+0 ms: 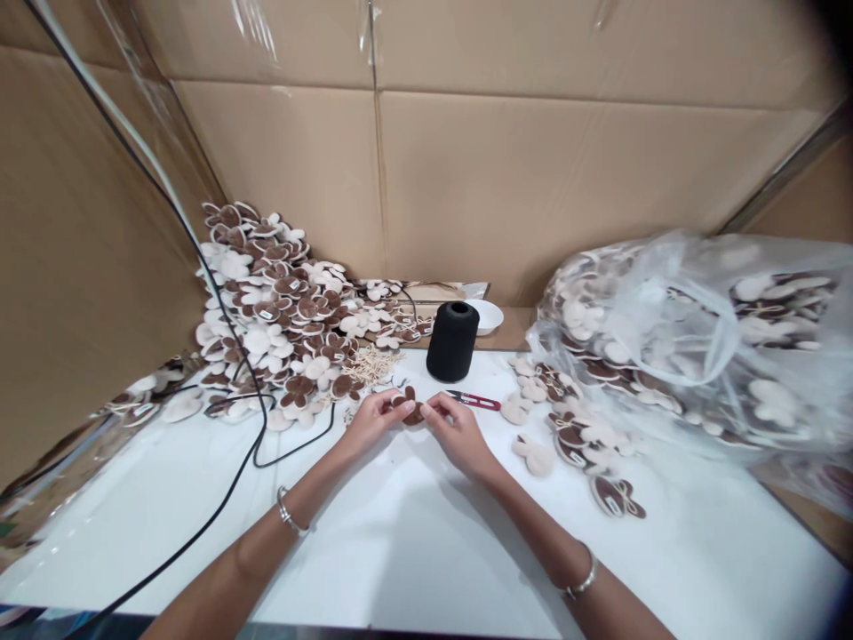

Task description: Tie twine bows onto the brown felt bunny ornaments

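Note:
Between both hands, just above the white table, is a small brown plush bunny-shaped piece (411, 411). My left hand (378, 418) pinches its left side with thumb and fingers. On the other side, my right hand (457, 427) has its thumb and fingertips closed on the piece's right edge. Right behind the right hand lie red-handled thread snips (481, 402). A black cone of thread (453, 342) stands upright a little farther back. Short cream cords (373, 365) lie in a small heap beyond my left hand.
A tall pile of brown and cream plush pieces (267, 302) leans at the back left. A clear plastic bag (673, 329) of similar pieces sits at the right, with loose bow-tied ones (617, 496) before it. Black cable (230, 493) crosses the left. Cardboard walls (533, 178) enclose the table (426, 542).

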